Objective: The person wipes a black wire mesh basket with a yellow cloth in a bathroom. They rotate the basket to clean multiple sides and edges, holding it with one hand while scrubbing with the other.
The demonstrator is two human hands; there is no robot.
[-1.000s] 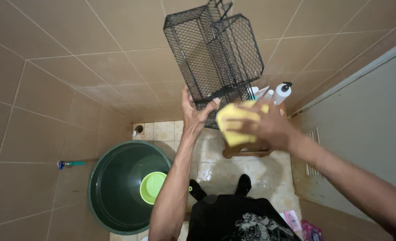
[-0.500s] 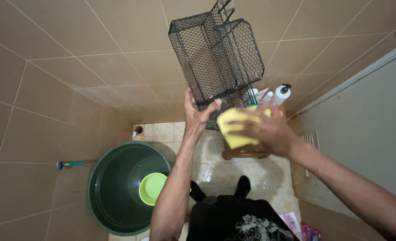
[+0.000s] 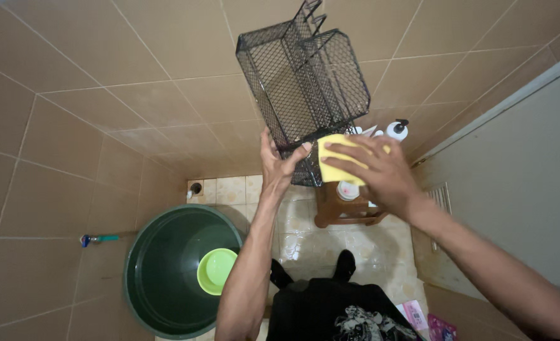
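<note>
A black wire mesh basket [image 3: 302,85] with two compartments is held up in front of a tiled wall. My left hand [image 3: 279,163] grips its lower edge from below. My right hand [image 3: 373,167] presses a yellow cloth [image 3: 334,161] against the basket's lower right corner. Both arms reach up from the bottom of the view.
Below stands a large dark green tub [image 3: 172,268] with a light green bowl [image 3: 215,270] inside. A small wooden stool [image 3: 346,208] carries white bottles [image 3: 396,129]. A tap with a green handle [image 3: 98,239] sticks from the left wall. A grey door [image 3: 526,189] is at the right.
The basket and both hands have stayed nearly in place; the basket has shifted slightly and the right hand has moved the cloth a little along its lower edge.
</note>
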